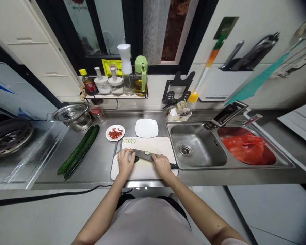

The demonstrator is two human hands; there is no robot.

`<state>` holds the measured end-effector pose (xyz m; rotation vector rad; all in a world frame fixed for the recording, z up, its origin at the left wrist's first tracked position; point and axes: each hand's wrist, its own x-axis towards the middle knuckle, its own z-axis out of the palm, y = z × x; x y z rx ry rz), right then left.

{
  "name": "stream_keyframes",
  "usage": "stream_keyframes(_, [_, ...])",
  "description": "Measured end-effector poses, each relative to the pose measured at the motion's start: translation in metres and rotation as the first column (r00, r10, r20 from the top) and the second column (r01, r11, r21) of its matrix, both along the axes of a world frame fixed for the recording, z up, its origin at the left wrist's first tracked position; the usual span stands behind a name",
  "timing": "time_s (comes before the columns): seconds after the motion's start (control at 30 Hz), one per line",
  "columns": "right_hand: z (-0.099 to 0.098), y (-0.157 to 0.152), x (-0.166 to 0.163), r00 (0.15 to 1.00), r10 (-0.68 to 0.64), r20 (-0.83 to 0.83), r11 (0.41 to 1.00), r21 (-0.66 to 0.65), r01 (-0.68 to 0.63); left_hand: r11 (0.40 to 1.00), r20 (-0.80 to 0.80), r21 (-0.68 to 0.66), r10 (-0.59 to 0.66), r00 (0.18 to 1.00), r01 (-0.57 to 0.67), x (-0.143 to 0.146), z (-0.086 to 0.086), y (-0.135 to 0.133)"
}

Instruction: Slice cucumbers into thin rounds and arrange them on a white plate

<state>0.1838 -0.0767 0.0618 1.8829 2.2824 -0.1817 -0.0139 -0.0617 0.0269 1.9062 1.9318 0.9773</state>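
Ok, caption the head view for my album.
Right hand on a kitchen knife, left hand alongside, cucumber slices on a cutting board.

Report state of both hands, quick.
Left hand: fingers curled by the cucumber piece, at the blade's far end; whether it holds anything can't be told.
Right hand: closed, holding the knife.

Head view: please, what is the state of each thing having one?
Knife: gripped by right hand, slice on it
Cucumber slices: lined up on cutting board
Two long cucumbers: whole
Steel pot: lidded
Small plate: holding red pieces
Green-capped bottle: partly filled
Red bag: crumpled
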Motion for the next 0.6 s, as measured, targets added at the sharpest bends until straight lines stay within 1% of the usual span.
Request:
stream_keyframes(0.1, [0.001, 0.0, -0.004, 1.0, 0.026, -0.008, 0.999, 0.018, -0.026, 0.984, -0.075, -0.098, -0.16, 0.984, 0.152, 0.005, 0.016, 0.007])
stream_keyframes(0.2, [0.002, -0.001, -0.007, 0.997, 0.071, -0.019, 0.996, 0.052, -0.07, 0.955, -0.123, -0.175, -0.261, 0.957, 0.238, 0.012, 0.025, 0.012])
stream_keyframes(0.37, [0.002, -0.003, -0.009, 0.994, 0.111, -0.018, 0.99, 0.089, -0.109, 0.926, -0.146, -0.284, -0.3, 0.943, 0.251, 0.02, 0.029, 0.015])
stream_keyframes(0.6, [0.001, -0.009, -0.006, 0.992, 0.127, -0.02, 0.985, 0.124, -0.123, 0.892, -0.086, -0.375, -0.304, 0.949, 0.252, 0.027, 0.03, 0.015])
